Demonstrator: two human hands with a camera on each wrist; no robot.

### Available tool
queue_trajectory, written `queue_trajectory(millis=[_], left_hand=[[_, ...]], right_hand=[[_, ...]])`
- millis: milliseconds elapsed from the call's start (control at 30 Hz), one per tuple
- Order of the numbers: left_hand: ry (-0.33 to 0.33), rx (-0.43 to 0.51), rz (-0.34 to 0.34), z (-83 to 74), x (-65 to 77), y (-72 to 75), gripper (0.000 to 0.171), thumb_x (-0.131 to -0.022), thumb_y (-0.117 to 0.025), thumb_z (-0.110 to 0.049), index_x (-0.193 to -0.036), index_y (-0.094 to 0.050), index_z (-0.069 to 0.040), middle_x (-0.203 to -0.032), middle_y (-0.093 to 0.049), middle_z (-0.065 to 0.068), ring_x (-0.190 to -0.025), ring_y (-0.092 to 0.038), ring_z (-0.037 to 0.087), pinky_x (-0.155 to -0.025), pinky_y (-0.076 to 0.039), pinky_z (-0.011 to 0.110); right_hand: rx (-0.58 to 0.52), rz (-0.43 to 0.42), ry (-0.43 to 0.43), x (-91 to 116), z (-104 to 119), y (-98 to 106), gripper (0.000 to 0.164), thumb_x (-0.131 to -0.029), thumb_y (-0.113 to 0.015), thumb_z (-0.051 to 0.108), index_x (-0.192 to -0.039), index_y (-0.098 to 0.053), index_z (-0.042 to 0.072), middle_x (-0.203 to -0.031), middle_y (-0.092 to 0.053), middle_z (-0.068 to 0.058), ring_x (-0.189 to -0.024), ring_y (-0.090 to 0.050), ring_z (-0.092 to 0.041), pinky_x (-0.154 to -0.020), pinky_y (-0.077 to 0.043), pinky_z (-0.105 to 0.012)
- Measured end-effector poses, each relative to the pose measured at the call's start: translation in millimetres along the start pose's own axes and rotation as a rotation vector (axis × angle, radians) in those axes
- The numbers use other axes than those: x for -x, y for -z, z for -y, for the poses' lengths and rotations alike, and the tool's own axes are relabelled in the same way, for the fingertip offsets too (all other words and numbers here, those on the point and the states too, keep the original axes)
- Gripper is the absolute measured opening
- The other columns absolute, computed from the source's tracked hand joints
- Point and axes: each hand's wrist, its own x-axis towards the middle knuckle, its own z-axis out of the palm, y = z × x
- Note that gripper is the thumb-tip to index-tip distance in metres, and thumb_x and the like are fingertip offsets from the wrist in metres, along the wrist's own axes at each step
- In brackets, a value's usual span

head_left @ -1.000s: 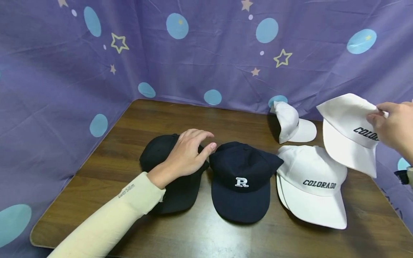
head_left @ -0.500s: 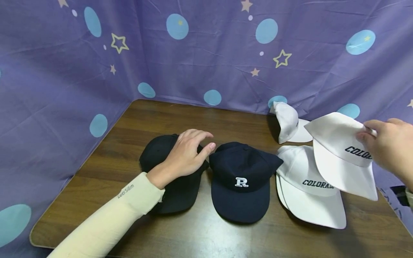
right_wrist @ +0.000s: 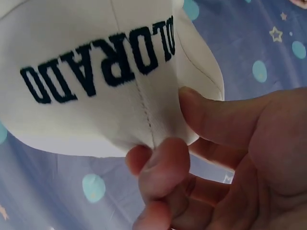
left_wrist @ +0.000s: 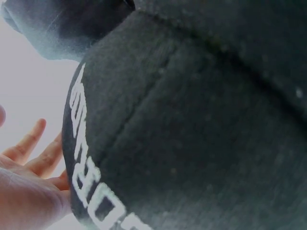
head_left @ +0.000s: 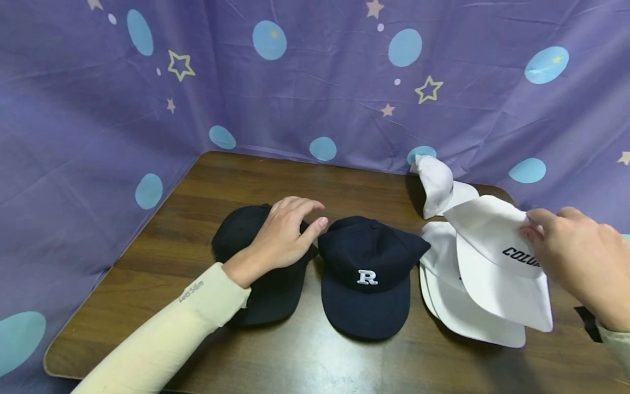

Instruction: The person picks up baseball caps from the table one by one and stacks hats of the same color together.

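On the right in the head view, my right hand [head_left: 576,262] pinches a white cap [head_left: 497,273] by its crown, thumb against fingers. Dark COLORADO lettering crosses the cap's front [right_wrist: 91,100] in the right wrist view. This held cap overlaps a stack of white caps [head_left: 484,323], where two brims show; I cannot tell whether they touch. My left hand [head_left: 280,238] lies over a black cap [head_left: 275,301] with loosely bent fingers, pinching nothing. White letters mark that black cap [left_wrist: 192,134] in the left wrist view.
Between the black cap and the white stack sits a navy cap [head_left: 374,246] with a white R. Another white cap [head_left: 435,183] lies on its side at the back right. Everything stands on a brown wooden table [head_left: 162,262], enclosed by a purple patterned curtain [head_left: 315,82].
My right hand has carried the white cap down and to the left, over the white stack, covering most of its lettering. My left hand has stayed in place.
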Motion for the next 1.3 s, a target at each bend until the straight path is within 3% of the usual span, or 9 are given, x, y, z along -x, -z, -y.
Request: queue_trajectory(millis=[133,300,467,567,833,1067,1300], left_hand=[[-0.001,0.0,-0.002,-0.2,0.1,-0.8,0.038,-0.105,-0.056,-0.036,-0.131,-0.065,-0.01,-0.135,-0.064,0.007,-0.134,-0.048,0.03,-0.117,-0.028,0.053],[-0.01,-0.001,-0.002,-0.1,-0.2,-2.0,0.038,-0.105,-0.055,-0.037,-0.131,-0.065,-0.01,-0.135,-0.064,0.007,-0.134,-0.048,0.03,-0.117,-0.028,0.054],[-0.007,-0.005,0.005,-0.9,-0.2,-1.7,0.038,-0.106,-0.054,-0.037,-0.131,-0.065,-0.011,-0.135,-0.064,0.006,-0.135,-0.048,0.029,-0.117,-0.028,0.052],[-0.004,-0.005,0.01,-1.1,-0.6,-1.6,0.038,-0.106,-0.054,-0.038,-0.131,-0.065,-0.011,-0.135,-0.064,0.006,-0.135,-0.047,0.029,-0.117,-0.028,0.052],[-0.003,-0.003,0.0,-1.2,-1.0,-1.4,0.039,-0.106,-0.053,-0.038,-0.131,-0.065,-0.011,-0.135,-0.064,0.006,-0.135,-0.047,0.03,-0.117,-0.028,0.054],[-0.005,0.003,-0.011,-1.4,-0.3,-2.4,0.039,-0.106,-0.054,-0.038,-0.13,-0.065,-0.01,-0.134,-0.064,0.008,-0.134,-0.048,0.03,-0.117,-0.029,0.053],[-0.002,0.011,-0.01,-3.2,0.4,-4.0,0.039,-0.106,-0.054,-0.038,-0.13,-0.065,-0.01,-0.133,-0.064,0.008,-0.133,-0.049,0.029,-0.116,-0.029,0.053]], right_hand=[[-0.02,0.081,0.015,6,6,-11,0.011,-0.084,-0.073,0.01,-0.082,-0.063,0.013,-0.06,-0.044,-0.005,-0.042,-0.04,-0.031,-0.033,-0.028,-0.047],[-0.024,0.214,-0.034,12,10,-30,0.012,-0.092,-0.072,0.019,-0.091,-0.063,0.011,-0.071,-0.054,-0.014,-0.045,-0.045,-0.037,-0.034,-0.031,-0.049],[-0.033,0.301,-0.055,17,8,-49,0.034,-0.092,-0.074,0.031,-0.107,-0.061,0.004,-0.081,-0.059,-0.021,-0.052,-0.052,-0.046,-0.039,-0.037,-0.056],[-0.048,0.297,-0.061,22,8,-59,0.039,-0.091,-0.076,0.034,-0.105,-0.055,0.004,-0.075,-0.052,-0.022,-0.05,-0.05,-0.044,-0.039,-0.037,-0.055],[-0.075,0.168,-0.018,28,13,-80,0.042,-0.092,-0.076,0.025,-0.107,-0.047,-0.001,-0.068,-0.046,-0.026,-0.043,-0.046,-0.042,-0.035,-0.033,-0.052],[-0.094,0.219,-0.065,28,17,-90,0.04,-0.095,-0.073,0.023,-0.105,-0.042,-0.001,-0.071,-0.045,-0.027,-0.046,-0.047,-0.046,-0.038,-0.036,-0.056],[-0.093,0.209,-0.055,34,14,-90,0.041,-0.094,-0.073,0.022,-0.104,-0.042,-0.002,-0.068,-0.045,-0.024,-0.047,-0.047,-0.045,-0.04,-0.036,-0.056]])
